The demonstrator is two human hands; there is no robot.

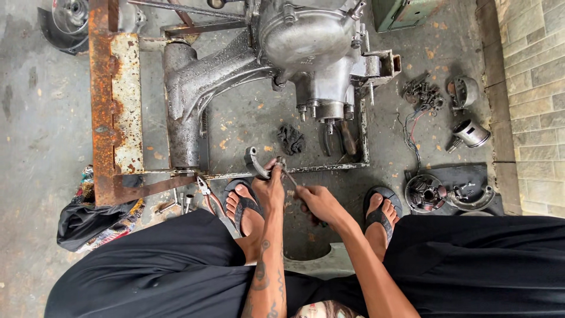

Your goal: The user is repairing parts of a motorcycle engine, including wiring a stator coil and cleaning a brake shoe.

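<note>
I look down at a grey metal engine casing resting on a rusty steel frame. My left hand grips a curved grey metal part, held just above the floor in front of the casing. My right hand holds a thin tool whose tip meets that curved part near my left fingers. Both feet wear black sandals on either side of my hands.
A dark rag and a pair of pliers lie under the casing. Red-handled pliers lie by the frame. A piston, wiring and round engine parts sit at right, a black bag at left.
</note>
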